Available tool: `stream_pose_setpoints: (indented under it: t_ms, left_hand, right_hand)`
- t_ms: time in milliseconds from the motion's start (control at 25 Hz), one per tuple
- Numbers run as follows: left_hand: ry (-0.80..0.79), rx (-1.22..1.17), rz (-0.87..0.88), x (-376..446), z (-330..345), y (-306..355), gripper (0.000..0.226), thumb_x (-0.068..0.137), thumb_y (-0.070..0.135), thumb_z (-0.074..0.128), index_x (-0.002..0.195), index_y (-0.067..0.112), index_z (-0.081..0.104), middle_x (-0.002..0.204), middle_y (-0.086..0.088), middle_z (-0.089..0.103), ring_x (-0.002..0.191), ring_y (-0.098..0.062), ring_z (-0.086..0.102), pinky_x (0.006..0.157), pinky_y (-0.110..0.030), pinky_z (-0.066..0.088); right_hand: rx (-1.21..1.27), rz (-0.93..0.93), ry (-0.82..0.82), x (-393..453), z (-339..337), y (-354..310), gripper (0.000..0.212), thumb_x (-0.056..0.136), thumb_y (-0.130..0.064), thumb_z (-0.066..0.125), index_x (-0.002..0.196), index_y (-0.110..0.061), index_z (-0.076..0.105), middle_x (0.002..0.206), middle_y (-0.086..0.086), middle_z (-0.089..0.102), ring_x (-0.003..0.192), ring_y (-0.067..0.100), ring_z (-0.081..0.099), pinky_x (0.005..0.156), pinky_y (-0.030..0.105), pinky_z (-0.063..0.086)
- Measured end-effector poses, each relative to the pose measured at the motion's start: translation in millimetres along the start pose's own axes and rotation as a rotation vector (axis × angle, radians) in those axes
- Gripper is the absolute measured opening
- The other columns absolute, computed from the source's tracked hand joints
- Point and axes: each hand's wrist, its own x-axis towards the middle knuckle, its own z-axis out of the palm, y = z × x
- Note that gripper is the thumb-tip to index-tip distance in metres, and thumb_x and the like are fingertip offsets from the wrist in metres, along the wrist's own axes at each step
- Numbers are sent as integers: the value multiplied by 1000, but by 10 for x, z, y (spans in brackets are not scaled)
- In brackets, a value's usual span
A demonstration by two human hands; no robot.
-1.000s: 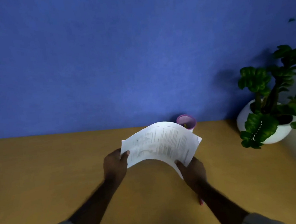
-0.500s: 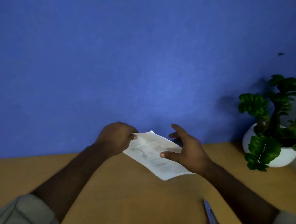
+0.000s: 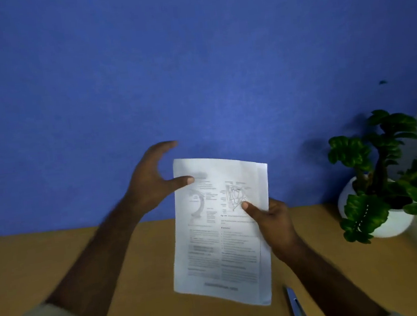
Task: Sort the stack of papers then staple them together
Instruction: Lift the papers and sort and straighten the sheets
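Note:
A stack of printed white papers (image 3: 218, 236) is held upright above the wooden desk (image 3: 59, 263), text and diagrams facing me. My right hand (image 3: 273, 225) grips its right edge, thumb pressed on the front page. My left hand (image 3: 153, 181) is at the upper left corner with spread fingers; its thumb tip touches the top page's left edge, while the other fingers curve above, clear of the paper. A slim stapler (image 3: 296, 308) with pink and silver parts lies on the desk below the right forearm.
A potted green plant in a white round pot (image 3: 378, 219) stands at the right back of the desk. A blue wall (image 3: 193, 69) rises directly behind the desk's far edge.
The papers turned from a tilted, bent hold to upright and facing me. My left hand let go of the corner and spread its fingers; my right hand took the right edge. The view tipped upward.

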Motion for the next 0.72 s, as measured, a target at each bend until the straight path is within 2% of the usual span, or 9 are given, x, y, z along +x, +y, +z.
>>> stream_pose_setpoints:
  t_ms: [80, 120, 200, 240, 360, 520, 640, 720]
  left_hand:
    - [91, -189, -287, -126, 103, -42, 82, 74, 23, 89, 145, 18, 49, 141, 7, 55, 129, -7, 52, 109, -19, 38]
    - [70, -287, -407, -171, 163, -76, 80, 76, 28, 87, 145, 15, 49, 141, 2, 59, 128, -14, 56, 110, -28, 43]
    - [-37, -458, -535, -228, 237, -153, 72, 78, 45, 82, 135, 9, 60, 131, -10, 69, 120, -29, 66, 109, -45, 50]
    - [-78, -524, -557, -242, 255, -181, 63, 80, 48, 78, 127, 7, 67, 124, -12, 73, 114, -30, 70, 105, -48, 53]
    - [-107, -597, -579, -249, 310, -223, 30, 95, 33, 65, 113, 11, 75, 116, -6, 78, 105, -27, 75, 91, -41, 60]
    - [-151, -550, -564, -307, 461, -272, 22, 100, 27, 59, 115, 21, 75, 118, 5, 77, 107, -20, 75, 91, -40, 59]
    - [-97, -500, -557, -361, 545, -297, 18, 100, 24, 60, 108, 26, 76, 114, 10, 78, 105, -16, 75, 88, -34, 59]
    - [-64, -451, -560, -378, 590, -310, 18, 101, 23, 60, 110, 24, 75, 115, 8, 77, 106, -18, 74, 93, -37, 58]
  right_hand:
    - [136, 29, 3, -14, -54, 21, 13, 87, -9, 72, 100, -7, 76, 99, 9, 79, 86, 26, 76, 69, 34, 62]
    - [178, 35, -7, -17, -77, 32, 16, 87, -8, 71, 102, -6, 75, 102, 12, 78, 90, 30, 75, 75, 39, 62]
    - [227, 42, -42, -22, -101, 72, 21, 87, -7, 70, 108, -4, 72, 108, 14, 76, 96, 34, 73, 81, 46, 60]
    - [245, 44, -58, -27, -107, 94, 22, 88, -6, 69, 110, -4, 71, 111, 14, 75, 98, 34, 73, 82, 47, 60]
    - [276, 69, -85, -29, -135, 161, 22, 88, -3, 68, 107, -14, 74, 113, 10, 75, 98, 32, 73, 77, 41, 61]
    - [287, 97, -85, 6, -168, 300, 27, 88, -3, 68, 99, -27, 76, 112, 4, 76, 98, 29, 74, 77, 41, 61]
    - [273, 127, -99, 7, -176, 409, 25, 89, -6, 67, 108, -20, 74, 115, 5, 75, 101, 29, 73, 79, 41, 61]
    - [209, 146, -123, -7, -197, 470, 27, 90, -10, 68, 116, -15, 71, 118, 5, 73, 104, 29, 71, 85, 43, 59]
